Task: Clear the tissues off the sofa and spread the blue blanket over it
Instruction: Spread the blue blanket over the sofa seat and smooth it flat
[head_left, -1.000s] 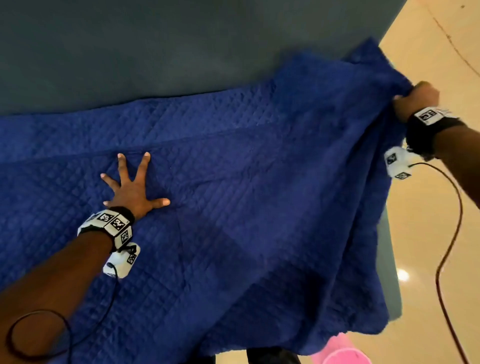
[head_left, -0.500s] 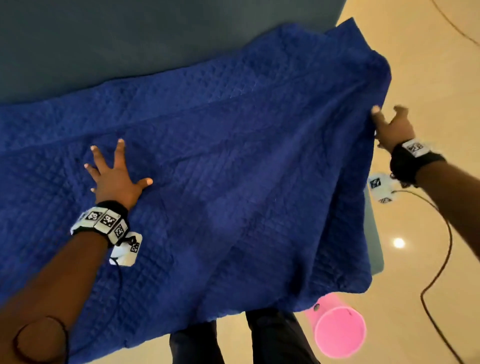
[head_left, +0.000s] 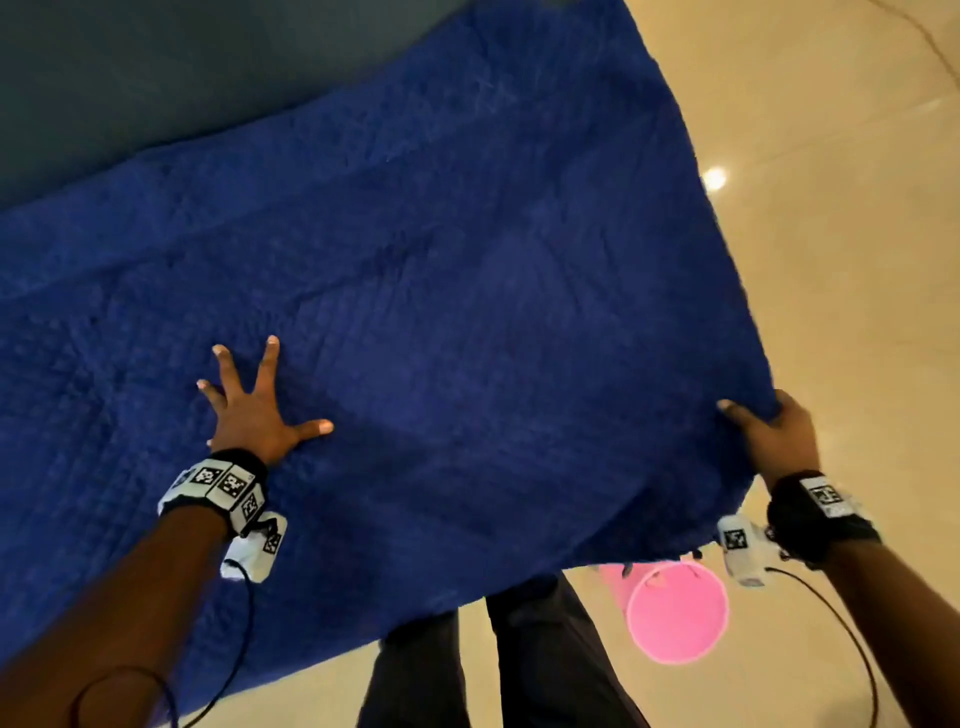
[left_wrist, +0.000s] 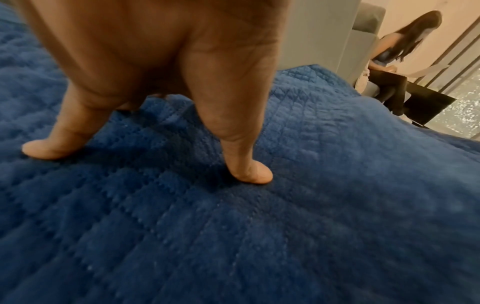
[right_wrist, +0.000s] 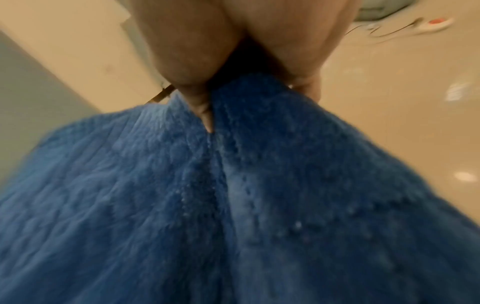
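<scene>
The quilted blue blanket lies spread over the grey sofa, whose backrest shows bare at the top left. My left hand presses flat on the blanket with its fingers splayed; the left wrist view shows the fingertips on the blanket. My right hand grips the blanket's right edge near the front corner. In the right wrist view, the fingers pinch a bunched fold of the blanket. No tissues are in sight.
A pink bucket stands on the beige floor by my legs, below my right hand. Cables trail from both wrists. Another person sits far off beyond the sofa's end.
My right hand slid down the blanket's right edge from the far corner toward the near corner and gripped it again. The left hand stayed pressed flat on the blanket.
</scene>
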